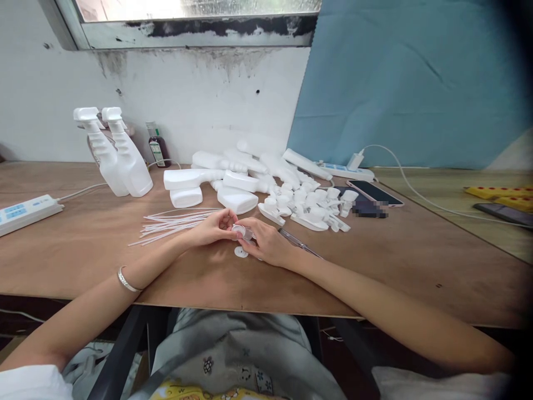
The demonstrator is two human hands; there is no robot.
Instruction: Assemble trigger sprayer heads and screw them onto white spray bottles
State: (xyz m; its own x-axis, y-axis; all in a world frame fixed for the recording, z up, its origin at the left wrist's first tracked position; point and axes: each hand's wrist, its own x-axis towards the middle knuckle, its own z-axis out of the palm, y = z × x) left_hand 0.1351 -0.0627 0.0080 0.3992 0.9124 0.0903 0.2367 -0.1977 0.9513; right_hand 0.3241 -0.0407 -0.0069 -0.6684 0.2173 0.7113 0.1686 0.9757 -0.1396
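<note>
1. Left hand (pixel 214 229): thumb and bent fingers drawn narrow, gripping one small round white piece (pixel 239 229) from its left side
2. Right hand (pixel 270 243): fingers curled in, nearly closed, holding the same piece from its right side; how the hidden fingertips sit cannot be told
3. The round piece is between the two hands, just above the near-middle part of the brown table (pixel 200 283); one piece, white with a partly clear look
4. Flat disc (pixel 241 252): one plainly visible, white, lying on the table just below the held piece
5. Slim tool (pixel 298 242): one, lying beside the right hand and partly hidden by it
6. Thin white tubes (pixel 170 225): a loose bundle, many, beside the left hand; overlapping, so no sure count
7. Small white parts (pixel 308 205): a pile of many beyond the right hand, too tangled to count
8. Large white pieces (pixel 237 199): a heap beyond both hands, several stacked over one another, exact number hidden
9. Spray bottles (pixel 132 164): two, white, upright side by side at the back left, with one dark bottle (pixel 158 150) near them
10. Power strips: two, one at the left edge (pixel 29 214), one at the back right (pixel 347 171)
11. Bracelet (pixel 128 280): one, on the left wrist
</note>
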